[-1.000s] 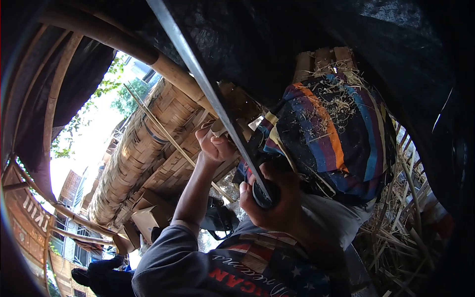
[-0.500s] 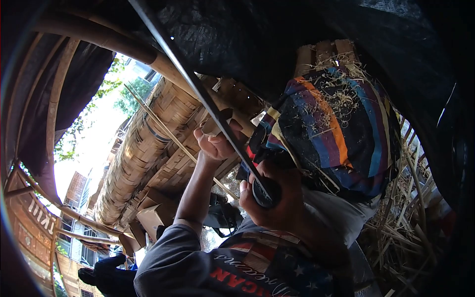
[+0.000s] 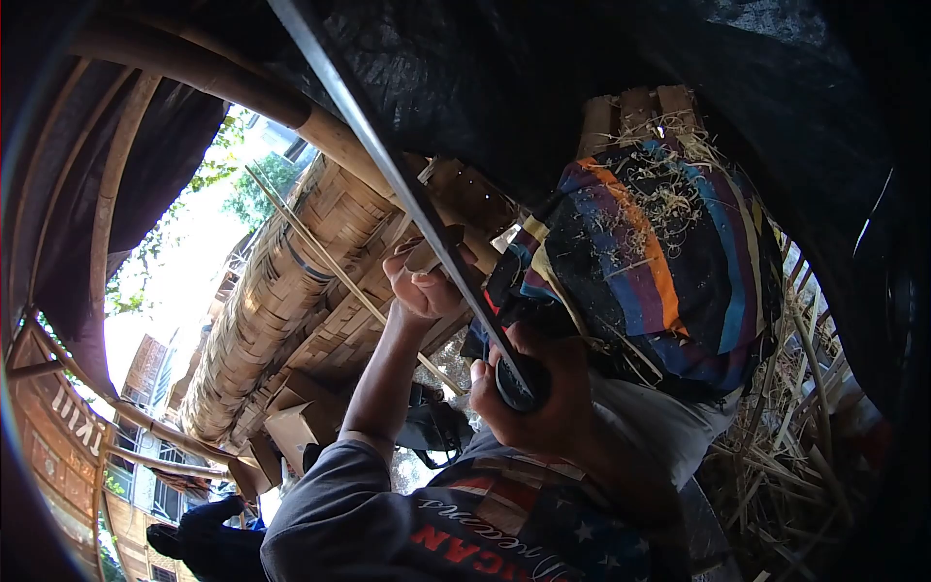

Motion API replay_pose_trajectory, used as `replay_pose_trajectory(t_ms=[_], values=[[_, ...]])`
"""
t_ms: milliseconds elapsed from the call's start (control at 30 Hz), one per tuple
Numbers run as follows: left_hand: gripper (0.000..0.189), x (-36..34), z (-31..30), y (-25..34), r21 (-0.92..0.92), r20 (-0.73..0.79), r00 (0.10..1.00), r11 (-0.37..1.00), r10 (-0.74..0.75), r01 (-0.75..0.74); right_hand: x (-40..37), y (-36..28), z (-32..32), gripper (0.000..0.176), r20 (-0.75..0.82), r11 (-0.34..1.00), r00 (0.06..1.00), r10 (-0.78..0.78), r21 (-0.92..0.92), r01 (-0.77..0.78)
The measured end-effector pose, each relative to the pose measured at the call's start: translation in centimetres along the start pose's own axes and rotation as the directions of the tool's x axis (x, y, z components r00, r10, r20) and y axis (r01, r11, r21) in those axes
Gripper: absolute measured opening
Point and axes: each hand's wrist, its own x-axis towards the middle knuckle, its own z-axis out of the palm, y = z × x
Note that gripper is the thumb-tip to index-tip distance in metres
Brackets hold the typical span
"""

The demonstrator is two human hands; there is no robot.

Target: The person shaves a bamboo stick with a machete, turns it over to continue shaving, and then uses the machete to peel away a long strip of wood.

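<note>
My right hand (image 3: 543, 393) is closed round the dark handle (image 3: 522, 381) of a knife with a very long, narrow metal blade (image 3: 373, 145). The blade slants up and left past my left hand to the top edge of the view. My left hand (image 3: 424, 283) has its fingers curled round a short tan piece (image 3: 423, 256) that looks like bamboo, just beside the blade. The far end of this piece is hidden behind the blade. A long thin bamboo strip (image 3: 320, 250) runs diagonally behind my left wrist. Striped cloth (image 3: 621, 257) sprinkled with fine shavings covers my lap.
A large roll of woven bamboo matting (image 3: 281, 276) lies to the left, under a bamboo pole (image 3: 335, 141). Loose bamboo strips (image 3: 776, 466) are piled at the right. A cardboard box (image 3: 303, 427) stands at lower left. Dark sheeting (image 3: 465, 78) hangs behind.
The blade's upper part has swung slightly to the right and its angle is a little steeper. My left hand has stayed almost in place with the tan piece.
</note>
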Motion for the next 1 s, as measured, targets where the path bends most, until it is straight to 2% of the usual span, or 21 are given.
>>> replay_pose_trajectory(t_ms=[67,133,200,267,333,367,400,433,500,567,600,633,667,700,733,767,833,867,900,967,1000], values=[[0.056,-0.1,0.4,0.2,0.023,-0.059,0.998,1.000,-0.013,0.014,-0.1,0.0,0.0,0.053,0.013,1.000,1.000,-0.005,0.004,0.005],[0.057,-0.3,0.5,-0.5,0.019,-0.056,0.998,1.000,0.020,-0.019,-0.4,0.0,0.1,0.054,-0.032,0.994,0.997,-0.068,-0.091,0.065],[0.058,-0.5,0.3,-0.6,0.015,-0.042,0.998,0.999,0.048,-0.048,-0.6,0.2,0.1,0.055,-0.023,0.994,0.997,-0.073,-0.080,0.071],[0.061,-0.5,0.2,-0.1,0.046,0.000,0.999,0.998,-0.035,0.035,-0.8,0.2,-0.1,0.056,-0.014,0.994,0.997,-0.077,-0.072,0.076],[0.062,-0.6,0.2,-0.4,0.013,0.019,1.000,1.000,-0.023,0.023,-0.4,-0.4,-0.6,0.052,-0.009,0.961,0.991,-0.137,-0.244,0.130],[0.064,-0.6,0.2,-0.6,-0.018,0.039,0.999,1.000,-0.012,0.013,0.0,-0.7,-0.7,0.052,-0.006,0.959,0.990,-0.142,-0.248,0.137],[0.064,-0.5,0.5,-0.7,-0.019,0.033,0.999,1.000,-0.008,0.009,0.6,-1.1,-0.6,0.031,-0.064,0.997,0.997,0.034,-0.067,-0.038],[0.065,-0.4,0.9,-0.7,-0.069,-0.001,1.000,0.998,0.001,-0.001,1.0,-1.4,-0.5,0.021,-0.088,0.971,0.972,0.218,0.122,-0.206],[0.067,-0.1,1.1,-0.4,-0.128,-0.040,0.999,0.992,0.007,-0.012,1.0,-1.3,-0.9,0.021,-0.077,0.983,0.981,0.180,0.044,-0.177],[0.067,1.0,0.5,1.3,-0.043,0.104,0.994,0.998,-0.045,0.050,1.0,-1.4,-1.3,0.021,-0.061,0.987,0.987,0.150,-0.047,-0.153],[0.065,1.5,0.8,2.1,-0.049,0.068,0.997,0.998,-0.034,0.037,1.0,-1.6,-1.6,0.021,-0.065,0.978,0.976,0.209,0.002,-0.209],[0.064,1.1,0.4,0.9,-0.062,0.172,0.985,0.998,-0.014,0.025,1.0,-1.7,-1.9,0.020,-0.066,0.963,0.961,0.267,0.047,-0.265],[0.062,1.6,0.7,1.4,-0.077,0.142,0.989,0.997,0.042,-0.032,0.8,-1.4,-1.9,0.020,-0.063,0.963,0.961,0.271,0.021,-0.270],[0.061,2.1,1.0,1.8,-0.091,0.109,0.989,0.992,0.099,-0.089,0.4,-0.5,-1.6,0.019,-0.104,0.967,0.963,0.249,0.073,-0.243],[0.056,1.9,1.4,1.6,-0.093,0.079,0.989,0.989,0.127,-0.119,-0.1,0.2,-1.4,0.019,-0.145,0.969,0.962,0.230,0.122,-0.213],[0.048,1.8,2.2,1.2,-0.144,0.041,0.984,0.976,0.173,-0.165,-0.6,0.3,-1.3,0.019,-0.142,0.971,0.962,0.232,0.093,-0.221],[0.044,1.8,2.3,1.6,-0.026,0.105,0.971,0.977,0.213,-0.212,-1.7,0.3,-1.2,0.025,-0.081,0.904,0.926,0.368,0.262,-0.337],[0.038,1.9,2.8,1.6,-0.103,0.075,0.970,0.969,0.231,-0.223,-1.9,0.9,-1.0,0.026,-0.115,0.931,0.941,0.317,0.225,-0.286],[0.038,1.9,3.2,1.5,-0.135,0.058,0.972,0.966,0.229,-0.220,-2.2,1.0,-0.7,0.026,-0.122,0.934,0.937,0.327,0.193,-0.300],[0.035,1.8,3.6,1.1,-0.077,0.063,0.946,0.946,0.319,-0.314,-2.8,1.0,-0.3,0.026,-0.237,0.894,0.876,0.420,0.276,-0.353],[0.033,1.9,3.3,1.3,-0.088,0.119,0.939,0.946,0.321,-0.312,-2.1,0.8,-0.3,0.024,-0.237,0.904,0.897,0.372,0.310,-0.293]])
